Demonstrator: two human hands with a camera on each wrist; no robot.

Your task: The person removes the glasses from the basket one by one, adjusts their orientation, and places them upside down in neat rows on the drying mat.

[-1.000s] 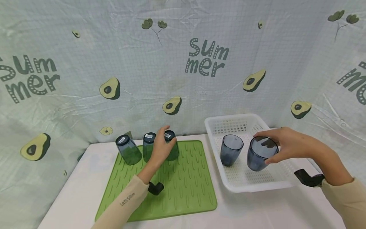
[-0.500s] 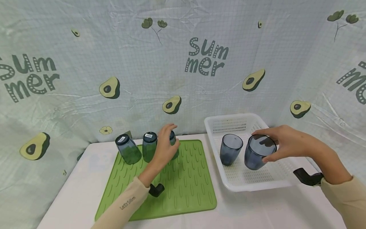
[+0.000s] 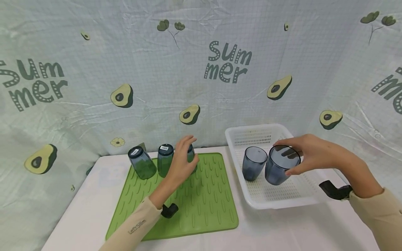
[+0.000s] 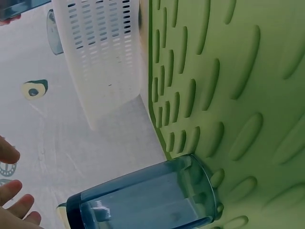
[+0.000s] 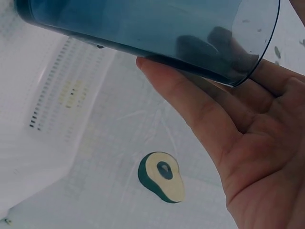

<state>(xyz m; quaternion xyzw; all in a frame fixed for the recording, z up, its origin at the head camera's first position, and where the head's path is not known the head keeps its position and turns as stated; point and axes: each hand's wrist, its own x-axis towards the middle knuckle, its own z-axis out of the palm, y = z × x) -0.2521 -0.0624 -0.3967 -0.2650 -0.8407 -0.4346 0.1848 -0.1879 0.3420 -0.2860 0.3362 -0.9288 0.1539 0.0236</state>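
Observation:
In the head view, my right hand (image 3: 314, 153) grips a blue-tinted drinking glass (image 3: 277, 170) by its sides, mouth up, above the floor of a white plastic basket (image 3: 233, 153). Just left of it, a second glass (image 3: 253, 167) stands upright in the basket. My left hand (image 3: 180, 162) hovers by an upside-down glass (image 3: 191, 153) on the green mat (image 3: 204, 209), partly hiding it. In the left wrist view, the fingertips (image 4: 12, 191) are apart from that glass (image 4: 143, 195). Two more upside-down glasses stand to its left, one in the middle (image 3: 165, 162) and one leftmost (image 3: 142, 165).
A white-covered table (image 3: 84, 195) lies under the mat and basket. Behind them hangs a pale curtain (image 3: 150, 69) printed with avocados and lettering. The basket's raised rim stands right of the mat, with a strip of table between them.
My right hand has carried its glass left, close to the glass standing in the basket. My left hand has drawn off the third upside-down glass and shifted slightly right.

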